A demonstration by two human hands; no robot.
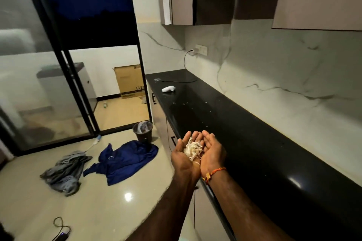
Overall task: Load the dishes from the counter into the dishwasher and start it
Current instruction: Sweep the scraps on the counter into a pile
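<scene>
My left hand (183,154) and my right hand (212,149) are cupped side by side, palms up, just off the front edge of the black counter (264,143). Together they carry a loose heap of pale, flaky scraps (193,149) lying in the hollow between the palms. The fingers of both hands are gently bent upward around the heap. An orange thread band sits on my right wrist. No dishes and no dishwasher show in this view.
A dark bin (143,132) with a plastic liner stands on the floor ahead, by the counter's end. Blue cloth (125,159) and grey cloth (66,172) lie on the floor. A white object (168,89) and a black cable lie on the counter's far end. A cardboard box (130,81) stands beyond the glass door.
</scene>
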